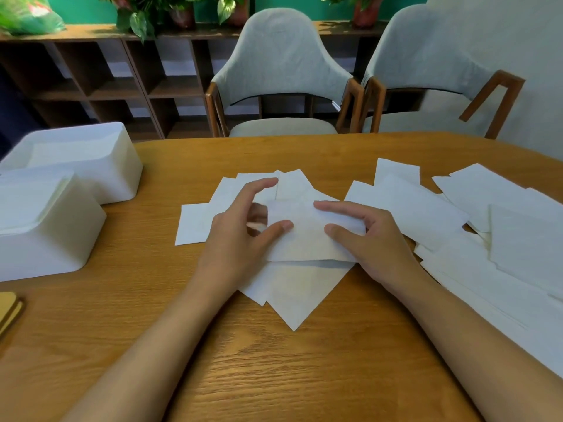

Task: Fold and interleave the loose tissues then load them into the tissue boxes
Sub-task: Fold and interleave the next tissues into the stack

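Observation:
A folded white tissue (307, 236) lies on top of a small fanned pile of tissues (292, 293) at the table's middle. My left hand (240, 239) pinches its left edge between thumb and fingers. My right hand (371, 239) grips its right end, thumb on top. A larger heap of loose tissues (487, 226) spreads over the right side of the table. Two white tissue boxes stand at the left: the near box (45, 236) and the far box (91, 159), both open-topped with tissues inside.
The wooden table (274, 376) fills the foreground. A tan wooden lid (9, 312) pokes in at the left edge. Two grey chairs (283, 71) stand behind the table, with a dark shelf unit (106, 80) and potted plants beyond.

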The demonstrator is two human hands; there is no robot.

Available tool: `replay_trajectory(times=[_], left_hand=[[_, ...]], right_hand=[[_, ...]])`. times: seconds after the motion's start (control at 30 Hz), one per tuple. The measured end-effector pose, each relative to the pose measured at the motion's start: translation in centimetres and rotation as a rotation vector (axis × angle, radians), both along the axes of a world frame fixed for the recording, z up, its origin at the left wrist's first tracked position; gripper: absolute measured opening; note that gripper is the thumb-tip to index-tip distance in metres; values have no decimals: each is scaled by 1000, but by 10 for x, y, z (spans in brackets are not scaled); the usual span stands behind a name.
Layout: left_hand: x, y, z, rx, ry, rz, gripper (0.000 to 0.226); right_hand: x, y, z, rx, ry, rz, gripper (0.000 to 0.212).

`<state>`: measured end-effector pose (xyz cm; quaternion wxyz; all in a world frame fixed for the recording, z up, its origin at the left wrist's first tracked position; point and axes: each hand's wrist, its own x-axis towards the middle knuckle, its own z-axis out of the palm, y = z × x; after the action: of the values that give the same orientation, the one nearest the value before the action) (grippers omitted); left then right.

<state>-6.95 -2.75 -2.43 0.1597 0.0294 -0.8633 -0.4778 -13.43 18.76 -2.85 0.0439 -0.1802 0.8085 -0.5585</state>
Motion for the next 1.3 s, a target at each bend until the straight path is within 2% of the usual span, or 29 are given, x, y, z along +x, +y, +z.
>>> replay_trajectory(times=[0.07,0.17,0.33,0.57,0.67,0.73,0.8,0.87,1.07,1.17,1.23,1.3], left_hand=[[-2,-7,-4,-255,-32,33,58],[-4,-12,-11,-398,-119,68,58],[-4,-7,-12,-466,-63,145,56],[-4,-9,-13,-525,22,197,14],[-3,-8,-12,-512,69,212,6],[-2,-6,-10,-393,196,205,6],[0,-3,-5,-172,280,190,7],[3,0,2,9,281,186,14],[4,-2,15,586,206,127,16],[4,-3,16,701,134,58,15],[4,-3,17,754,84,18,14],[3,-2,17,761,62,-3,12]], right_hand=[[-2,0,0,20,19,-64,28],[-5,4,2,23,55,-137,28],[-6,5,3,-42,32,-163,29],[-5,4,2,-43,49,-161,30],[-5,4,2,-43,55,-167,30],[-6,4,1,-39,50,-187,29],[-7,4,0,-26,42,-198,28],[-7,3,0,0,39,-205,28],[-9,3,-1,45,37,-234,27],[-10,3,1,14,4,-213,24],[-8,2,4,-18,-46,-182,41],[-7,1,7,-19,-56,-129,47]])
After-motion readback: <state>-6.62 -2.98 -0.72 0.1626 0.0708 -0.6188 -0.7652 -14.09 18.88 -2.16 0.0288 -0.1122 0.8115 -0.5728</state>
